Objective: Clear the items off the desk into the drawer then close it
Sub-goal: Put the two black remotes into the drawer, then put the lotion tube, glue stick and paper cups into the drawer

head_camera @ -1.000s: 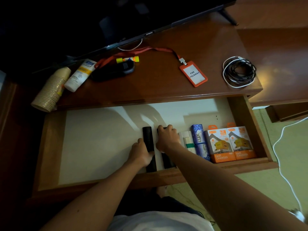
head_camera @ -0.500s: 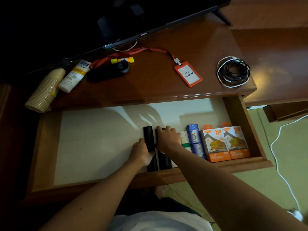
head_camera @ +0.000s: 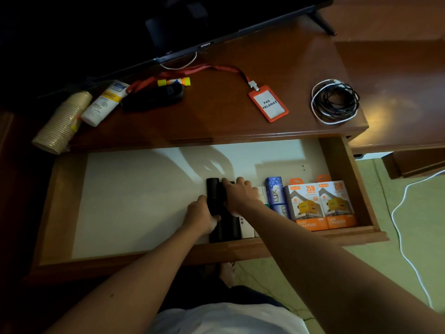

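Both hands are down in the open drawer (head_camera: pixel 346 179), at its front edge near the middle. The left hand (head_camera: pixel 201 219) curls round the near part of a black tube (head_camera: pixel 213 189), and the right hand (head_camera: pixel 238 196) lies over a second black tube (head_camera: pixel 232 227) just beside it, fingers bent across the top; I judge it is gripping, though the dim light makes that hard to confirm. The two seem to be squared up against the row already packed toward the drawer's right front corner: a white box (head_camera: pixel 246 229), a blue can (head_camera: pixel 274 190) and two orange charger boxes (head_camera: pixel 320 204), side by side to save room.

Much remains on the desk (head_camera: pixel 216 119). A stack of paper cups (head_camera: pixel 61 124) and a lotion tube (head_camera: pixel 103 103) lie at its left edge, a black case (head_camera: pixel 154 98) and a small yellow marker (head_camera: pixel 174 81) behind the middle, an orange badge holder (head_camera: pixel 268 103) on its red strap, and a coiled cable (head_camera: pixel 334 101) by the right front corner. A television (head_camera: pixel 168 27) stands along the back edge. The floor (head_camera: pixel 385 249) is pale green, with a white cord (head_camera: pixel 404 222) trailing across it.
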A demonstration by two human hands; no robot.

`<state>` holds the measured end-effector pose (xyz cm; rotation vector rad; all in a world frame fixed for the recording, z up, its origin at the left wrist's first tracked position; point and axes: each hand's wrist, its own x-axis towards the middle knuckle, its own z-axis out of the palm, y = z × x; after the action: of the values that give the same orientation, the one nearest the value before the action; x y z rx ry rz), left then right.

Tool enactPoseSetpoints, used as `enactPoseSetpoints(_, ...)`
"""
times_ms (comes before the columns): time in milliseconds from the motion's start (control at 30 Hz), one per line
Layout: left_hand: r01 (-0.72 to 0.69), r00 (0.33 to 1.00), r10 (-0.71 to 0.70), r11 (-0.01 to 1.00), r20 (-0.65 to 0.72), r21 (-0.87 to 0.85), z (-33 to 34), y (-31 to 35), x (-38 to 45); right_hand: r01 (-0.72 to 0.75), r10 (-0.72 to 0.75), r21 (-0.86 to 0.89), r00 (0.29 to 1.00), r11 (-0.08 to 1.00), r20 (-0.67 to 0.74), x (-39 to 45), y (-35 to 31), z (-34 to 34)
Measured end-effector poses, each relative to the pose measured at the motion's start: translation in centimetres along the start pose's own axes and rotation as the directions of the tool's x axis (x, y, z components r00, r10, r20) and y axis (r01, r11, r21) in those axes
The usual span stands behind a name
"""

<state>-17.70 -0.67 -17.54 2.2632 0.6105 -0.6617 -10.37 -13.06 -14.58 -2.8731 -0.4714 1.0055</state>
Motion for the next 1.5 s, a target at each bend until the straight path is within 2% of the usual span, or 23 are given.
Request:
enactPoseSetpoints(500,-0.010,1.000,0.009,1.000,-0.024,-0.029,-1.3,-0.4,-1.1,0.051,-0.032,0.122,0.987,0.991,-0.157,-1.3,-0.4,0.5)
enactPoseSetpoints(633,0.008,0.993,-0.012,0.999,-0.120,-0.034,-4.2,-1.4,-1.2,0.125,-0.080,0.189,0.970,0.974,-0.229,-1.1,-2.9,-0.7)
enactPoseSetpoints(767,-0.024,0.966,0.013,0.999,-0.260,-0.039,-8.9,-2.1,-1.2,0.233,-0.117,0.294,0.924,0.927,-0.363,-0.6,-7.0,-3.1)
enactPoseSetpoints(900,-0.062,0.903,0.052,0.998,-0.426,-0.009,-14.2,-2.4,-0.3,0.369,-0.157,0.361,0.852,0.857,-0.500,0.6,-11.5,-5.8)
enactPoseSetpoints(1000,-0.086,0.857,0.071,0.996,-0.510,-0.006,-18.2,-2.7,0.7,0.424,-0.173,0.337,0.800,0.840,-0.574,1.9,-14.6,-8.0)
enactPoseSetpoints(1133,-0.135,0.795,0.106,0.991,-0.597,-0.004,-22.6,-3.0,2.1,0.428,-0.190,0.320,0.800,0.845,-0.570,3.8,-17.9,-10.7)
enactPoseSetpoints(1233,-0.150,0.747,0.175,0.984,-0.641,0.094,-25.3,-3.2,3.1,0.403,-0.223,0.223,0.799,0.887,-0.558,5.7,-19.6,-12.3)
enactPoseSetpoints(1367,-0.146,0.672,0.369,0.916,-0.642,0.373,-28.4,-3.0,4.5,0.323,-0.255,0.035,0.803,0.946,-0.539,8.3,-21.1,-13.8)
enactPoseSetpoints(1433,-0.095,0.678,0.408,0.873,-0.612,0.478,-29.5,-2.7,5.4,0.286,-0.261,-0.034,0.812,0.958,-0.522,9.3,-21.8,-14.3)
enactPoseSetpoints(1500,-0.058,0.710,0.420,0.835,-0.565,0.547,-30.2,-2.5,6.2,0.256,-0.259,-0.076,0.825,0.964,-0.502,10.0,-22.1,-14.4)
